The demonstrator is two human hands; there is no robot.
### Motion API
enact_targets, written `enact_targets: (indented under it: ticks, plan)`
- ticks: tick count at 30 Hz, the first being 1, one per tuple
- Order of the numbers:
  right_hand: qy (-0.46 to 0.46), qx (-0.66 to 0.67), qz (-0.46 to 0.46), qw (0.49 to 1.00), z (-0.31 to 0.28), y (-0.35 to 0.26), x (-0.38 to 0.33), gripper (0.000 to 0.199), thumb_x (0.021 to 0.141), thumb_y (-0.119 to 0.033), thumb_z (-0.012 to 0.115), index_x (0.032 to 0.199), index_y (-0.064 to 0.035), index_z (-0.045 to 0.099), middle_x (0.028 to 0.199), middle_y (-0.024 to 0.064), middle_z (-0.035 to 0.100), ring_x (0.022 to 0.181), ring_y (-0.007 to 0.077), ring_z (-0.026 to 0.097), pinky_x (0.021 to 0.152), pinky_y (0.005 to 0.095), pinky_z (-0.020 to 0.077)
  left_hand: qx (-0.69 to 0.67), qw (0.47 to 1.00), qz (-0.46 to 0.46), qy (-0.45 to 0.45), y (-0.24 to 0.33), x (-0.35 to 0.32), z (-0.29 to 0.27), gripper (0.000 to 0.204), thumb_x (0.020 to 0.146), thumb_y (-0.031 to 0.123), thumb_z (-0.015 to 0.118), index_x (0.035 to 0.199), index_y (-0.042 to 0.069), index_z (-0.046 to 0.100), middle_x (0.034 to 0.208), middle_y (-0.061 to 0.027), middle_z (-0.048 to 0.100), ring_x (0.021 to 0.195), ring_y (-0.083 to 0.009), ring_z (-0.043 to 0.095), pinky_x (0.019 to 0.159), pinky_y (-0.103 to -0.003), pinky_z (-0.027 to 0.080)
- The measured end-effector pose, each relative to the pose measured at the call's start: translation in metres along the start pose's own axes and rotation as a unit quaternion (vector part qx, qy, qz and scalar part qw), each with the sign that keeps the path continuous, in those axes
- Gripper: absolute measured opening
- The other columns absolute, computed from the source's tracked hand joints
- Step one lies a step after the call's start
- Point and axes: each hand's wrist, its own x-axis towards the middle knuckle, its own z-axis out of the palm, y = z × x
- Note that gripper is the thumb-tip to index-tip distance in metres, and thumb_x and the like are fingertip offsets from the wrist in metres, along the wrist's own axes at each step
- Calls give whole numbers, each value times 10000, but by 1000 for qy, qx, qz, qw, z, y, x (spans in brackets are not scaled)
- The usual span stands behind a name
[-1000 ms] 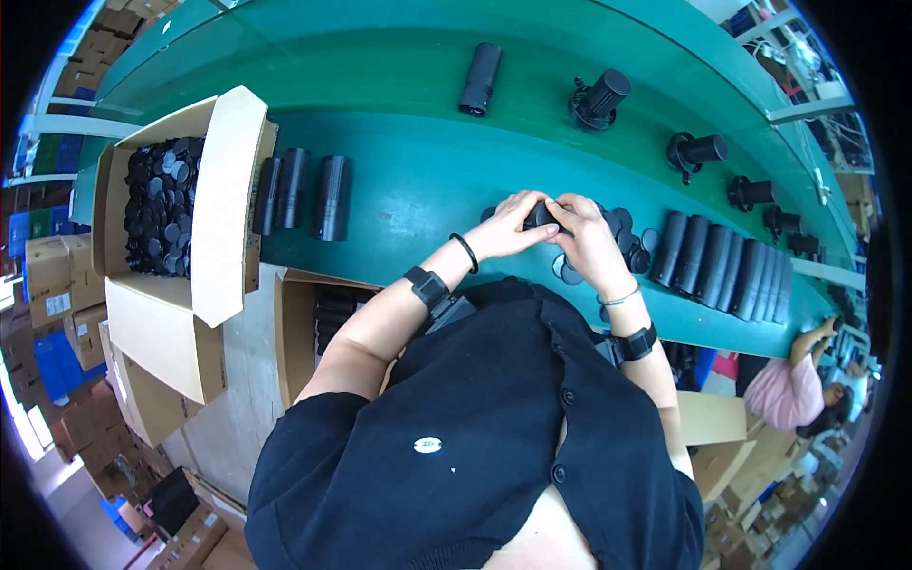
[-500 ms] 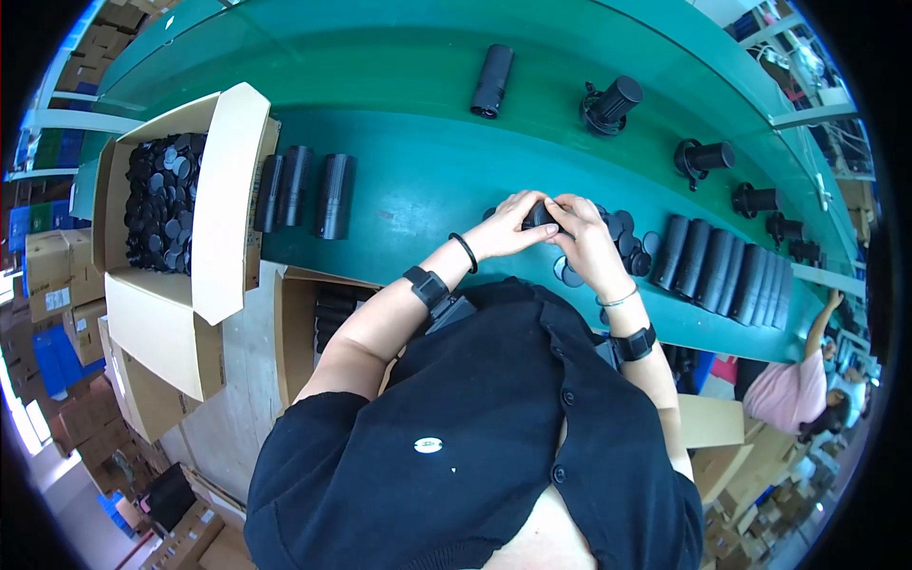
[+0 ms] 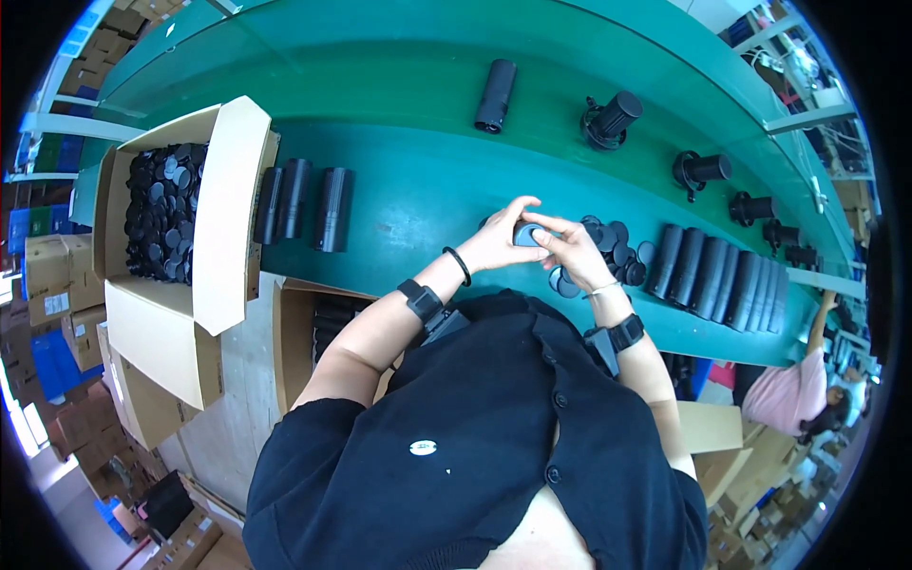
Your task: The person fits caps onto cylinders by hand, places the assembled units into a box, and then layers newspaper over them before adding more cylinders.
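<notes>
The left hand (image 3: 496, 244) was curled around a black cylindrical piece (image 3: 525, 235), and the right hand (image 3: 574, 251) had its thumb and fingertips closed on the piece's right rim. The piece was held over the green tabletop (image 3: 408, 223), its greyish round end turned up toward the camera. Its long axis seemed to run roughly along the line of sight, though the fingers hid most of its side, so the tilt was hard to judge. Just beside the right hand lay loose black discs (image 3: 621, 255); farther right, black tubes (image 3: 710, 275) lay side by side, long axes pointing away from the person.
</notes>
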Motion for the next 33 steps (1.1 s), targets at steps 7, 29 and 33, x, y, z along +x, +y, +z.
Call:
enact_targets:
  ticks: [7,29,33]
  plan:
    - [16,-11,27,999,13,-9,10,327,916,-207,611,1228,-109,619,804,27,651,572,66,575,509,189,501,-135,989,-31,-42,4,1,-15,809,755,207,778,1390,86,290,1174,-139,556,1074,-229,555,924,-356,448]
    - [122,172,46,976,-45,20,-55,328,938,-201,583,1237,-67,576,953,23,608,854,117,611,714,239,494,26,936,-149,318,-63,121,-196,914,620,74,747,1345,36,193,1101,-199,522,976,-314,579,815,-434,507]
    - [174,142,80,971,-49,38,-62,320,942,-148,560,1246,-47,563,971,35,622,836,130,627,683,230,500,296,840,-223,396,-93,148,-231,872,642,212,811,1324,128,274,1168,-251,517,1056,-435,547,884,-501,479]
